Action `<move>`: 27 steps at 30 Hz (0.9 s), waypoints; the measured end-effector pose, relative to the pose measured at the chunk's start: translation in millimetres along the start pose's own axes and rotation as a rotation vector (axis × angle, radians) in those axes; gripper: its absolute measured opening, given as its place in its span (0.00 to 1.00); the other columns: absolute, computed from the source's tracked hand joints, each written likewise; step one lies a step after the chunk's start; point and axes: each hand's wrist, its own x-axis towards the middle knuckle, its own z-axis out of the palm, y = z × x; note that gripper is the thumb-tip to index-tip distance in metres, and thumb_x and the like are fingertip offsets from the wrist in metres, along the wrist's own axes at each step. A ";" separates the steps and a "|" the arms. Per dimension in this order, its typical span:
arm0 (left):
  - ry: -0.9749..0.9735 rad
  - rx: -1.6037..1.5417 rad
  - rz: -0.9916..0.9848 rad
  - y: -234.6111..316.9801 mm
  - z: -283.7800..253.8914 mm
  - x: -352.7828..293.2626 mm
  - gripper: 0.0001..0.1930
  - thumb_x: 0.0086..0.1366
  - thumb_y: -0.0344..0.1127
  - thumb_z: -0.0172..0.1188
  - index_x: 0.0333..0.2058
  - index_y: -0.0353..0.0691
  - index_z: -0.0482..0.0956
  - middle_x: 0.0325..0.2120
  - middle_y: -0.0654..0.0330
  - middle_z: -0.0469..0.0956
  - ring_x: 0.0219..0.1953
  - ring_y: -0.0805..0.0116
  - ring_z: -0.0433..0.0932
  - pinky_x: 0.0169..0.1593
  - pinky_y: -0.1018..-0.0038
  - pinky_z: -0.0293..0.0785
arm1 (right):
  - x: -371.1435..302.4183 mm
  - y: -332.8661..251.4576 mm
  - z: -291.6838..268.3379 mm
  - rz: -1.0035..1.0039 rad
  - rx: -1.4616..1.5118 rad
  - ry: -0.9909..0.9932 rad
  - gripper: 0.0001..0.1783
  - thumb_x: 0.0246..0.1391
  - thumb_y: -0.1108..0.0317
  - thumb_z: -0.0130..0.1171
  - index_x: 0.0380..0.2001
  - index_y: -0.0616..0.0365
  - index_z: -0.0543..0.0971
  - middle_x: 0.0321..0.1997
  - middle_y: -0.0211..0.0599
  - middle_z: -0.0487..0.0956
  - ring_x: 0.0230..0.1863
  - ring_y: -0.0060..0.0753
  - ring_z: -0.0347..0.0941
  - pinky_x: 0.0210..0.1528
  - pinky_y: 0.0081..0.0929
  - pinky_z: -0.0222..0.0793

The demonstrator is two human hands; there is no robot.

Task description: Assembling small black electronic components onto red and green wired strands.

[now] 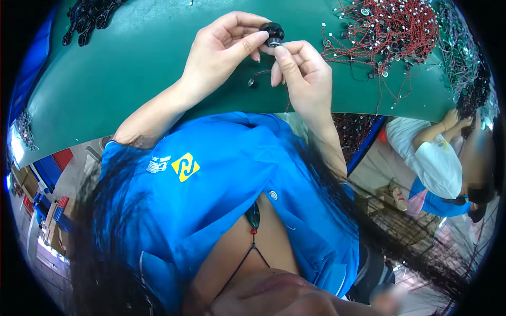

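Observation:
Above the green tabletop, my left hand [219, 55] pinches a small black round housing [272, 29] between thumb and fingers. A pale silvery end [274, 42] shows at its lower side. My right hand [307, 76] closes its thumb and fingertips on that lower end; the exact grip is partly hidden by the fingers. A thin twisted red-and-black wire [262, 72] runs out beside my right hand, with a small round dark piece [252, 82] at its tip. More red wire shows below that hand, by the table edge.
A large tangle of red-and-black wires [392, 31] with small round pieces lies at the far right. Beyond it are greyish wires [458, 52]. Several black parts [87, 21] are heaped at the far left of the green tabletop [126, 68]. A co-worker [429, 152] is at the right.

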 end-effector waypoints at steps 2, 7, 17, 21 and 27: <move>-0.012 0.013 0.010 -1.7 -0.2 -0.5 0.12 0.65 0.28 0.55 0.47 0.31 0.73 0.39 0.57 0.79 0.33 0.75 0.75 0.39 0.79 0.73 | 0.8 3.7 2.7 0.005 0.027 0.017 0.09 0.62 0.68 0.51 0.33 0.62 0.74 0.16 0.25 0.73 0.16 0.09 0.62 0.18 0.14 0.54; -0.039 0.015 0.020 1.4 3.4 -3.4 0.13 0.64 0.26 0.55 0.48 0.31 0.71 0.40 0.57 0.78 0.38 0.73 0.76 0.45 0.77 0.75 | -2.6 -5.3 8.3 0.009 0.046 0.069 0.10 0.63 0.66 0.50 0.32 0.62 0.74 0.15 0.25 0.73 0.16 0.09 0.61 0.17 0.14 0.53; -0.059 0.186 -0.011 1.7 5.0 -8.6 0.18 0.62 0.23 0.57 0.51 0.32 0.70 0.44 0.56 0.75 0.47 0.69 0.74 0.52 0.74 0.73 | -6.0 10.5 9.1 -0.031 0.051 0.036 0.11 0.64 0.65 0.48 0.32 0.61 0.74 0.13 0.23 0.69 0.15 0.10 0.60 0.17 0.14 0.52; -0.072 0.278 0.018 0.0 1.2 -6.4 0.16 0.62 0.23 0.56 0.50 0.32 0.72 0.43 0.56 0.76 0.46 0.69 0.76 0.51 0.74 0.74 | -4.7 10.2 6.7 -0.011 0.079 0.021 0.11 0.64 0.65 0.48 0.34 0.61 0.75 0.13 0.23 0.69 0.15 0.10 0.60 0.17 0.14 0.52; -0.060 0.260 0.034 -2.7 -0.9 -6.9 0.14 0.63 0.24 0.55 0.49 0.31 0.72 0.40 0.56 0.77 0.43 0.70 0.77 0.49 0.75 0.75 | -0.9 -8.2 4.3 0.183 -0.100 -0.002 0.14 0.62 0.65 0.51 0.27 0.62 0.77 0.15 0.28 0.74 0.17 0.14 0.66 0.19 0.18 0.59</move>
